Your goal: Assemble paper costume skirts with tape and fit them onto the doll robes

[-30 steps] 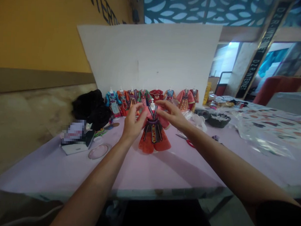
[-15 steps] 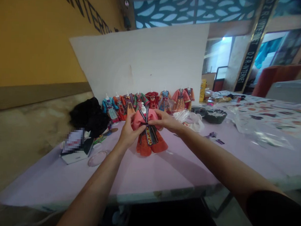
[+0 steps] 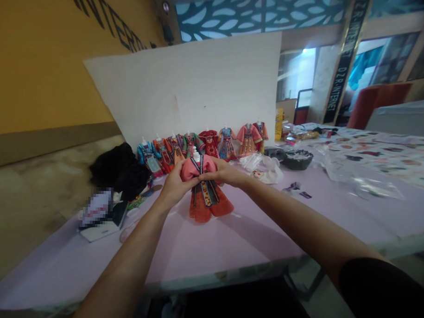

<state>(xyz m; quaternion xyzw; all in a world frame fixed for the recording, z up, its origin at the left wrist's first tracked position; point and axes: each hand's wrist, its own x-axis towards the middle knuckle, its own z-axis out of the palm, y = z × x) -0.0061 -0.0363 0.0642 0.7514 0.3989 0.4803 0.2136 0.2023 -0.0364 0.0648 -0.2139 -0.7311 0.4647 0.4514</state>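
A small doll dress (image 3: 209, 201) with pink sleeves, a dark bodice and an orange-red skirt stands on a white mannequin stand on the pink table (image 3: 258, 235). My left hand (image 3: 173, 185) pinches its left pink sleeve. From the other side, my right hand (image 3: 222, 174) grips the fabric at the chest, fingertips meeting those of the left. Behind the dress stands a row of several similar costumed mannequins (image 3: 202, 144) along the foot of a white board (image 3: 186, 88).
A black fabric heap (image 3: 119, 169) and a white box (image 3: 100, 217) lie at the left. Clear plastic bits (image 3: 263, 165), a dark bowl (image 3: 297, 158) and printed sheets under plastic (image 3: 368, 160) occupy the right side. The table's near edge is close.
Both hands dropped from the mannequin's neck to the sleeves and chest and closed on the fabric, gathering it toward the front. The view shifted, so everything sits further left.
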